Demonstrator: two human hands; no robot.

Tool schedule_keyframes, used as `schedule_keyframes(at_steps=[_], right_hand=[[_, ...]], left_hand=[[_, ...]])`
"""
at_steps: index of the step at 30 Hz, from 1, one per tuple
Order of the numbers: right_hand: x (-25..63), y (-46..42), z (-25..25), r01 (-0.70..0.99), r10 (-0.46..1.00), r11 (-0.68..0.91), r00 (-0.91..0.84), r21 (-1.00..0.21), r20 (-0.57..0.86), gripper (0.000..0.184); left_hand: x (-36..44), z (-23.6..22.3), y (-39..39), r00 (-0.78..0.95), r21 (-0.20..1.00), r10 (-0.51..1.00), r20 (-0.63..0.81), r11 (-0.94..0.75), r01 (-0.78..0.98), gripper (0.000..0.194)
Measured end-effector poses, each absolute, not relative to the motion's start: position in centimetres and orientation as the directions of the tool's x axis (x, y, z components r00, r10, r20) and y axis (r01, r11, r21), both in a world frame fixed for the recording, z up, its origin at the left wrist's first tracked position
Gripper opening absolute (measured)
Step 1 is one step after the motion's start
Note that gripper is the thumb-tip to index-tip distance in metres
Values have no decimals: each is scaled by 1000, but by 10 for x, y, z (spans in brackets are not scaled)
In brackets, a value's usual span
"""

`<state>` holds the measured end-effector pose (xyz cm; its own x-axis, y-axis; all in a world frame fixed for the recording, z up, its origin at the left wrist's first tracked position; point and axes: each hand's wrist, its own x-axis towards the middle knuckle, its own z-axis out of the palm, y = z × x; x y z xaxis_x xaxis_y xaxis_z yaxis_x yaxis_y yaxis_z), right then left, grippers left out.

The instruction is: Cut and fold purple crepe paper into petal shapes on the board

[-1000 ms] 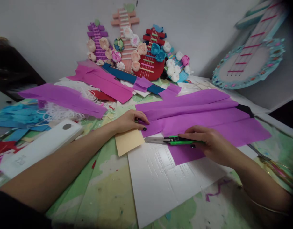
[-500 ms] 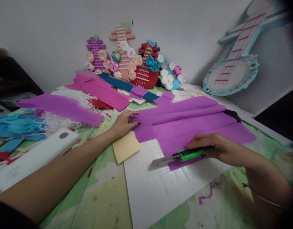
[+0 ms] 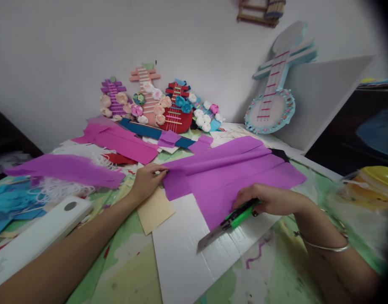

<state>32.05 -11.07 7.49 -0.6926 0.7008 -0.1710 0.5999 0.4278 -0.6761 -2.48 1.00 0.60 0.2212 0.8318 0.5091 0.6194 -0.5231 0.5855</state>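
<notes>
A sheet of purple crepe paper [image 3: 209,177] with raised folds lies partly over a white board [image 3: 181,245]. At the sheet's left edge, my left hand [image 3: 147,180] pinches the paper between thumb and fingers. My right hand [image 3: 270,198] is closed around a green and black utility knife [image 3: 240,215] with its long blade out. The blade points left and down, over the white board beside the sheet's near corner. Whether the blade touches the board I cannot tell. A pale yellow paper square [image 3: 156,211] lies below my left hand.
A white elongated device [image 3: 39,240] lies at left, near white yarn [image 3: 66,190] and a purple strip [image 3: 67,169]. Pink paper [image 3: 118,141] is farther back. Decorated lute-shaped crafts, including a red one [image 3: 178,116], line the wall. A yellow-lidded tub [image 3: 377,185] stands right.
My view has tilted up and turned right, bringing the yellow-lidded tub into sight. The knife blade has swung to a steeper slant. My left hand stays at the paper's left edge.
</notes>
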Motion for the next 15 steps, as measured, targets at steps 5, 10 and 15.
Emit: schedule_keyframes(at_steps=[5, 10, 15], right_hand=[[334, -108, 72, 580, 734, 443, -673, -684, -95, 54], [342, -103, 67, 578, 860, 372, -510, -726, 34, 44], [359, -87, 59, 464, 977, 182, 13, -867, 212, 48]], left_hand=[[-29, 7, 8, 162, 657, 859, 485, -480, 581, 29], [-29, 8, 5, 182, 627, 828, 530, -527, 574, 27], [-27, 11, 0, 174, 580, 791, 587, -560, 591, 23]])
